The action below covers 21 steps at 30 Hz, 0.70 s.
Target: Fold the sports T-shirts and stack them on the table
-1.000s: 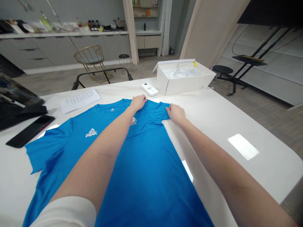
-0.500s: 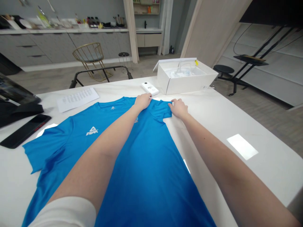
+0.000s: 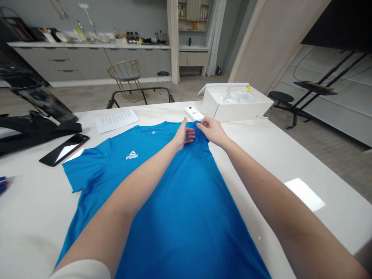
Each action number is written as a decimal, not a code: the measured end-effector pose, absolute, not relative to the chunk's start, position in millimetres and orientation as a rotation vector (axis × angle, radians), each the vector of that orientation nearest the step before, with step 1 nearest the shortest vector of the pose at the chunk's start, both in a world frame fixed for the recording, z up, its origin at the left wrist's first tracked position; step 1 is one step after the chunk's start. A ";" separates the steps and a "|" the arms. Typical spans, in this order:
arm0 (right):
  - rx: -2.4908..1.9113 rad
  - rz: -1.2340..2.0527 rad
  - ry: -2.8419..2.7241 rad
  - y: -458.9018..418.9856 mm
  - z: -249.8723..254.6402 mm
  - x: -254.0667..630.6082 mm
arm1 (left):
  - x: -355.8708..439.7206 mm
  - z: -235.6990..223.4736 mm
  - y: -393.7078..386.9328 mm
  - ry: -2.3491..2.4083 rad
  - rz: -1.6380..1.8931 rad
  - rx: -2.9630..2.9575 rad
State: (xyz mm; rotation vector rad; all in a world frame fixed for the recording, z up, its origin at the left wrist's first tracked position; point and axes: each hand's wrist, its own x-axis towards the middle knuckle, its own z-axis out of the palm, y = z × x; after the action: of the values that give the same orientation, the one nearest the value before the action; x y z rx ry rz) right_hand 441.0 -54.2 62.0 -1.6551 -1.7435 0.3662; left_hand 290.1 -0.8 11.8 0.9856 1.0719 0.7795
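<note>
A blue T-shirt (image 3: 174, 201) with a white PEAK logo lies front up on the table, its collar toward the far side. My left hand (image 3: 183, 135) is over the shirt's far right shoulder, thumb raised and fingers stretched apart, holding nothing. Just right of it, my right hand (image 3: 214, 131) is closed in a pinch on the shirt's right sleeve, which is gathered and folded inward. The other sleeve (image 3: 87, 162) is spread out flat on the left.
On the white table (image 3: 255, 155), a white open box (image 3: 238, 108) stands behind my right hand, near a small white device (image 3: 194, 113). To the left are a printed sheet (image 3: 117, 120), a black phone-like slab (image 3: 64, 150) and a black stand (image 3: 37, 131).
My right hand has drawn the sleeve inward to the left and bunched it. My left hand has let go of the shoulder and opened. The camera view has shifted left and up.
</note>
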 end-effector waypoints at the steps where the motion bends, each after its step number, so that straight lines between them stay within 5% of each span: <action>1: -1.559 0.423 -1.804 -54.7 72.0 427.5 | 281.3 17.5 -7.2 0.976 0.757 0.851; 8: -1.545 0.391 -1.928 -14.9 69.3 396.7 | 212.2 20.7 -37.5 0.878 0.848 0.487; 21: -1.886 0.085 -2.291 60.6 -2.2 398.8 | 204.0 -5.7 -35.9 1.580 0.947 1.387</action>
State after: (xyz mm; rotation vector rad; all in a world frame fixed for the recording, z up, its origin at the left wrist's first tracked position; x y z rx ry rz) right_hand 398.8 60.6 -2.2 -1.8864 -2.2910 0.0846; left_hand 204.0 -35.9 -5.7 1.3866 1.5795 0.9469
